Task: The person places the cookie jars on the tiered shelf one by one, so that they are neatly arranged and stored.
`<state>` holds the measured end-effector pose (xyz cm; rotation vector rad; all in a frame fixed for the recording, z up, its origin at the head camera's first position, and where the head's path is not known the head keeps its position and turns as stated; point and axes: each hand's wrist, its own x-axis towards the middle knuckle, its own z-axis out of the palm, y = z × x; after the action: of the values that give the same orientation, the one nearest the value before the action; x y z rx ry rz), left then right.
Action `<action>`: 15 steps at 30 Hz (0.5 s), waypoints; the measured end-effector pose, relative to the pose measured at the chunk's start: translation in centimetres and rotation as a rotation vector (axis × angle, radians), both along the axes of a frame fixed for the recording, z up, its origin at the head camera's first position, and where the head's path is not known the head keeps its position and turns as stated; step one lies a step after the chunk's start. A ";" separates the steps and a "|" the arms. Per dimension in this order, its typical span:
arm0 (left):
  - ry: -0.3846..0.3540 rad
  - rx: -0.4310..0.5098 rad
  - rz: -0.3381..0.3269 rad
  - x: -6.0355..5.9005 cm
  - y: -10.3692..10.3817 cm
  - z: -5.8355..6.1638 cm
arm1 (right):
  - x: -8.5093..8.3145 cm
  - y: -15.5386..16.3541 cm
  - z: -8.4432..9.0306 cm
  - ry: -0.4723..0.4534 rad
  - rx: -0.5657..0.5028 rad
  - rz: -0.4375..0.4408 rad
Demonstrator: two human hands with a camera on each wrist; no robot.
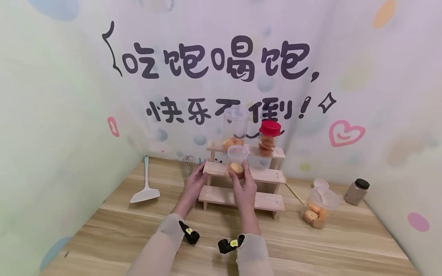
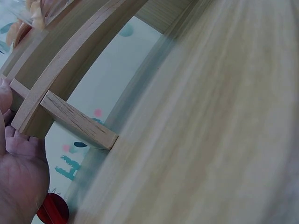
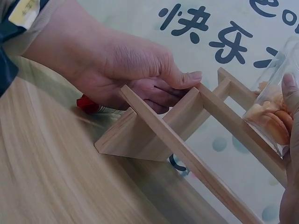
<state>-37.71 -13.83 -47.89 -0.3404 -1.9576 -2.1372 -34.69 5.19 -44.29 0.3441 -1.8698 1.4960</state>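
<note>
A three-tier wooden display stand [image 1: 266,175] is on the table against the wall. My left hand [image 1: 194,186] grips the left end of its middle shelf; in the right wrist view its thumb lies on top and its fingers curl beneath the board. My right hand [image 1: 246,193] holds a clear jar of cookies [image 1: 237,154] upright at the middle shelf, thumb on one side and fingers on the other. Whether the jar's base touches the shelf is hidden. Behind it on the top shelf are a taller clear jar [image 1: 235,124] with cookies and a red-lidded cookie jar [image 1: 270,128].
A white spatula [image 1: 145,193] lies at the left, and a wire whisk [image 1: 187,165] is just behind my left hand. On the right are another clear jar of cookies [image 1: 319,209], a pale scoop [image 1: 321,184] and a black-lidded jar [image 1: 357,193].
</note>
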 end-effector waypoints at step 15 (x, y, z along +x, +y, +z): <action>-0.008 -0.007 -0.005 0.0 0.0 0.2 | -0.1 -0.5 -0.1 0.027 0.057 -0.018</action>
<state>-37.71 -13.87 -47.71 -0.3387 -1.9717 -2.1385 -34.77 4.66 -44.43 0.3717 -1.8924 1.4214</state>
